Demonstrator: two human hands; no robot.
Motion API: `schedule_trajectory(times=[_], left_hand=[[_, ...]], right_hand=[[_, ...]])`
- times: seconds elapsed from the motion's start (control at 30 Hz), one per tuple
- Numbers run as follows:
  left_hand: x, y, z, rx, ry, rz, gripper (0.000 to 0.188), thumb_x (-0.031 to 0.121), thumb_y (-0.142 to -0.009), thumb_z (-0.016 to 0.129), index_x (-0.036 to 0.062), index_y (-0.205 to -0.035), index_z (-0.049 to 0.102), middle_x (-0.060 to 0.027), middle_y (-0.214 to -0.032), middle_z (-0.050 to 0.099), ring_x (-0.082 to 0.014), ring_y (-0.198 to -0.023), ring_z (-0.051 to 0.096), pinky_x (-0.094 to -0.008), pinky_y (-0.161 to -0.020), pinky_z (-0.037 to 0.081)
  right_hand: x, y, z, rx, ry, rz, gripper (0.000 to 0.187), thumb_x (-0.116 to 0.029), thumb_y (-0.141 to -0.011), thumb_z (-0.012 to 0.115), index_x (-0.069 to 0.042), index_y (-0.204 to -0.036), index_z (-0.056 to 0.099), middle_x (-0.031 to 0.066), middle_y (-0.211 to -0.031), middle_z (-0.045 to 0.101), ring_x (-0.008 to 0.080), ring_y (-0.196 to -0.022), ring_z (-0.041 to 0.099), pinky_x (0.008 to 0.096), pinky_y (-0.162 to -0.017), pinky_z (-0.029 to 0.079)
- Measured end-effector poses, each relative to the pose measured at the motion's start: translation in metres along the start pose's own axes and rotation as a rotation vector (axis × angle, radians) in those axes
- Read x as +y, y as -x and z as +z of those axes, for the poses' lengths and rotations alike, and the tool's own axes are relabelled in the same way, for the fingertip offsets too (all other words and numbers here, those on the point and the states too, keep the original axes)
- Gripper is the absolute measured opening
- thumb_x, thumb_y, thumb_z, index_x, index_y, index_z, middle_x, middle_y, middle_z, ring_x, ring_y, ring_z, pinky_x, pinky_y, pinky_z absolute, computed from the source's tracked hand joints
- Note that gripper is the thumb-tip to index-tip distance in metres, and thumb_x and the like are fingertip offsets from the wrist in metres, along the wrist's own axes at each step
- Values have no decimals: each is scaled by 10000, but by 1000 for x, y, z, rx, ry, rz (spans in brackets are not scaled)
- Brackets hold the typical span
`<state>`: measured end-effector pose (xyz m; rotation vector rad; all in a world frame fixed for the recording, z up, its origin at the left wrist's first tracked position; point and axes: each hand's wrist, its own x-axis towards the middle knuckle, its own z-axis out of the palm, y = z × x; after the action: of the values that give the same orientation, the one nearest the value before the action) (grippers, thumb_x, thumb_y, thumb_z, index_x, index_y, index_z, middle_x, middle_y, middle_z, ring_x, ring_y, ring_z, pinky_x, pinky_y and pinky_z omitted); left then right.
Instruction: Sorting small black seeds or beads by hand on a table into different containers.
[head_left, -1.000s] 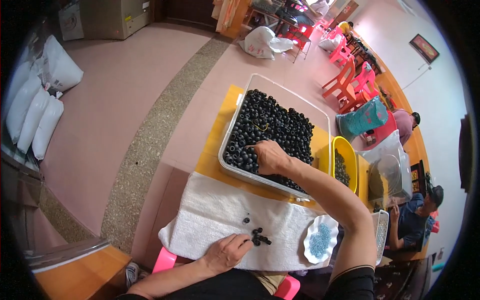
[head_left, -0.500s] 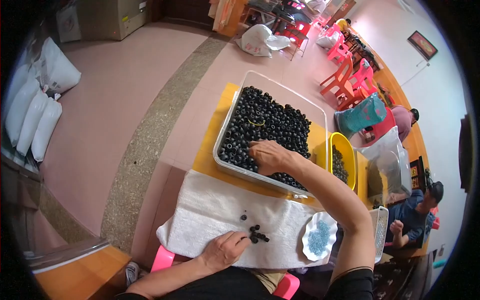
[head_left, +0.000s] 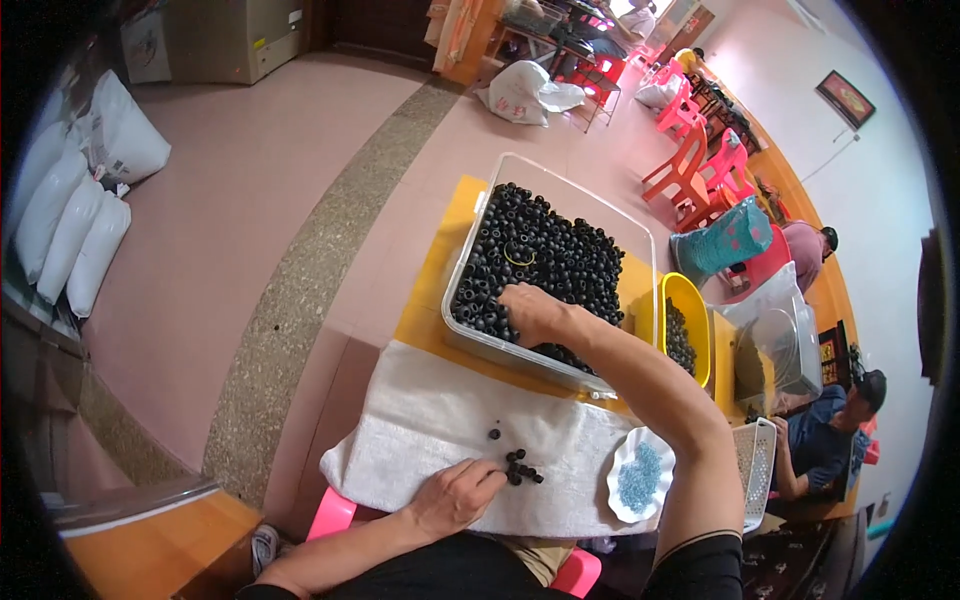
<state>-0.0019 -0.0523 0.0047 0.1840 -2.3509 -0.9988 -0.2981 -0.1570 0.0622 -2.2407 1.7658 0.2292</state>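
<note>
My right hand [head_left: 540, 314] reaches down into a clear plastic bin [head_left: 468, 335] heaped with small black ring-shaped beads [head_left: 560, 240]. Its fingers are bent together, their tips hidden among the beads. On a white towel [head_left: 420, 400], my left hand [head_left: 455, 497] lies with its fingers curled closed; whether anything is inside is hidden. Several loose black beads [head_left: 520, 468] are clustered just beyond its fingertips. One more bead [head_left: 494, 435] sits apart, farther up the towel. A thin yellow ring [head_left: 519, 257] rests on top of the beads in the bin.
Right of the towel is a white scalloped dish [head_left: 616, 497] of pale blue beads. A yellow basin [head_left: 707, 330] of dark pieces stands beside the bin, near a white perforated basket [head_left: 760, 475]. White sacks [head_left: 98, 255] line the left. A seated person [head_left: 822, 435] is at the right.
The view has shifted slightly, so the bin sits a little lower. My right hand stays in the beads and my left on the towel. The person at right has lowered a hand.
</note>
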Motion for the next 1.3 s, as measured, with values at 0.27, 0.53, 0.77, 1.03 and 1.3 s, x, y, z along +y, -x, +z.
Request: schedule_trajectory(times=[0.27,0.53,0.77,1.03,1.3], left_hand=[[-1,4,2,-42,-10,-29,102,34,-798,668,38,-874,600,-100,-949,634,-262,-840,664,-335,-693,557],[-3,3,9,-9,10,7,133,56,-801,690,47,-916,622,-94,-932,635,-268,-846,658,-342,-720,553],[4,4,5,22,24,-14,187,77,-798,717,42,-957,626,-117,-1004,622,-294,-915,638,-358,-748,549],[52,-45,8,557,541,-170,609,275,-886,711,14,-1356,424,-187,-1365,460,-292,-1214,512,-399,-1039,426],[58,-109,9,810,946,-258,567,405,-1072,276,-55,-1268,541,-168,-1224,590,-241,-1146,555,-333,-1025,397]], right_hand=[[-17,15,-28,255,-214,97,279,-82,-586,716,-42,-862,712,156,-897,624,361,-822,637,429,-729,528],[-13,37,-38,423,-384,181,278,-129,-607,748,-112,-885,744,151,-899,674,311,-848,664,387,-759,536],[-18,61,-66,511,-834,378,189,-33,-667,675,-18,-854,696,22,-635,604,93,-498,537,241,-471,434],[-71,110,-89,822,-1141,236,239,25,-656,654,0,-893,649,68,-712,600,118,-501,546,258,-444,435],[-180,113,-1,1263,-1082,261,207,16,-682,641,20,-889,650,51,-897,652,130,-836,593,273,-798,474]])
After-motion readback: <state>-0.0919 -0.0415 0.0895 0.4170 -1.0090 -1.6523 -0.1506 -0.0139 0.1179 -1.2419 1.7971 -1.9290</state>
